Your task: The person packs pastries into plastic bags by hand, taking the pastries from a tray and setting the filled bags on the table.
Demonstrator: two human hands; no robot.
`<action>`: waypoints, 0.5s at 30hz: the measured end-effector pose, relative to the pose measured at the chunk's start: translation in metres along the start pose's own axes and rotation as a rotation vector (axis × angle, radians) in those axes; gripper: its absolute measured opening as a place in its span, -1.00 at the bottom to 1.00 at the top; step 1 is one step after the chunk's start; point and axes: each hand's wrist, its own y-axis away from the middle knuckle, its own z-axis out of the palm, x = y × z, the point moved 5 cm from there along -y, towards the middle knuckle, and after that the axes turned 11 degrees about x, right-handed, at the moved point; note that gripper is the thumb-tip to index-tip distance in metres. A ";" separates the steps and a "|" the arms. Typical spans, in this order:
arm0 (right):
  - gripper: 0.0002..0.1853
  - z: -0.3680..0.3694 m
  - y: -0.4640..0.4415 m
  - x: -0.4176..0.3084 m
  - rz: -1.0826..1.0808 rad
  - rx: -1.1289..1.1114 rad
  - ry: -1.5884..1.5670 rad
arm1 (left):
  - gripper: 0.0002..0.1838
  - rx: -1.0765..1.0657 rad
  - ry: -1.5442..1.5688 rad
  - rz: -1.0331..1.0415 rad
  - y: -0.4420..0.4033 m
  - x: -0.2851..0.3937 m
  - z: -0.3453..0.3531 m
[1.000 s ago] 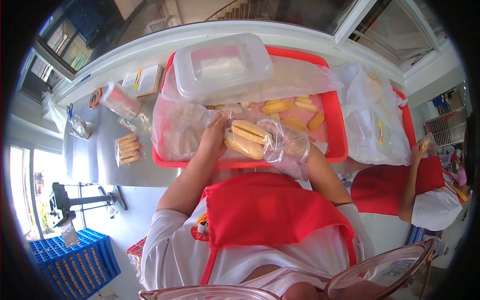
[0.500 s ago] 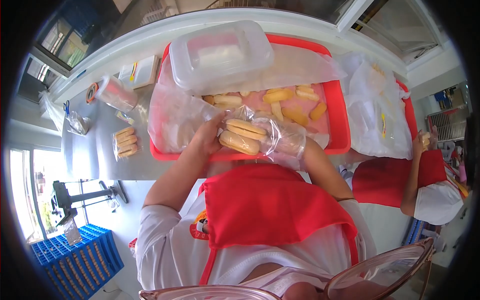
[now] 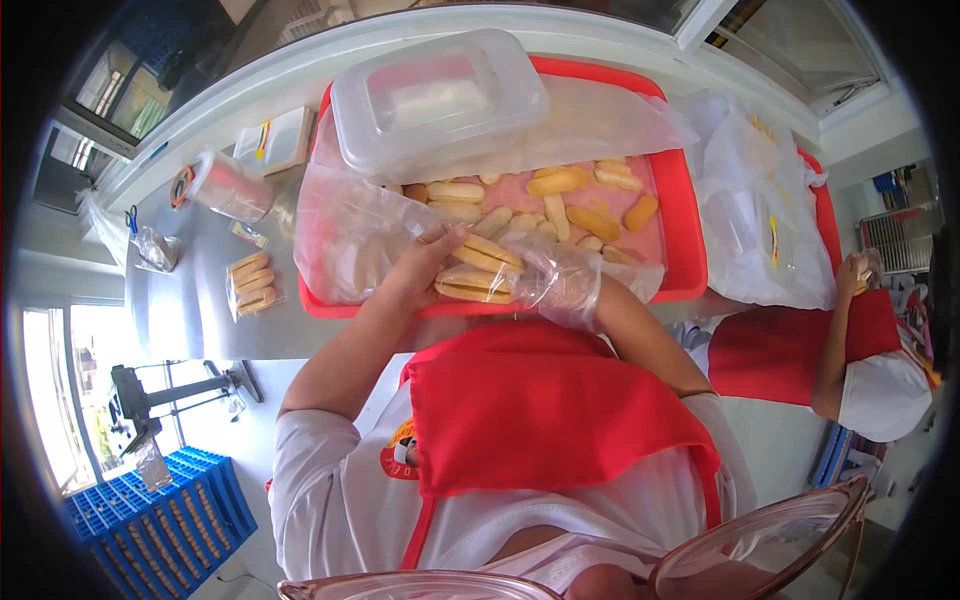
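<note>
Two long split bread rolls (image 3: 482, 268) sit in a clear bag, one above the other, over the front of a red tray (image 3: 690, 240). My left hand (image 3: 428, 262) is closed on the bag's left end. From the right, my right hand (image 3: 562, 280), covered by clear plastic, reaches against the rolls with its fingers closed round their right end. Beyond them loose rolls (image 3: 592, 222) lie on the tray's pink bottom. A translucent lidded box (image 3: 430, 100) rests on plastic sheeting at the back of the tray.
On the metal table (image 3: 190, 310) at left lie a bagged pack of rolls (image 3: 252, 283), a plastic roll (image 3: 230, 187) and a holder with scissors (image 3: 152, 245). A second red tray (image 3: 825, 215) under white plastic is at right, beside a co-worker (image 3: 850, 350). Blue crates (image 3: 165, 510) stand lower left.
The bagged rolls have tilted and sit closer to my left hand. My plastic-covered right hand has closed in on their right end. More loose rolls show in the tray.
</note>
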 end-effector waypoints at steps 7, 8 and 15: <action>-0.32 -0.003 0.006 -0.003 -0.018 -0.007 -0.010 | -0.73 0.056 0.041 -0.105 -0.007 0.001 -0.015; -0.31 -0.003 0.008 -0.003 -0.063 0.022 -0.014 | -0.74 0.059 0.039 -0.084 -0.009 -0.001 -0.017; -0.47 -0.044 0.017 0.019 0.078 -0.152 -0.550 | -0.74 -0.001 0.130 0.000 -0.009 0.004 -0.013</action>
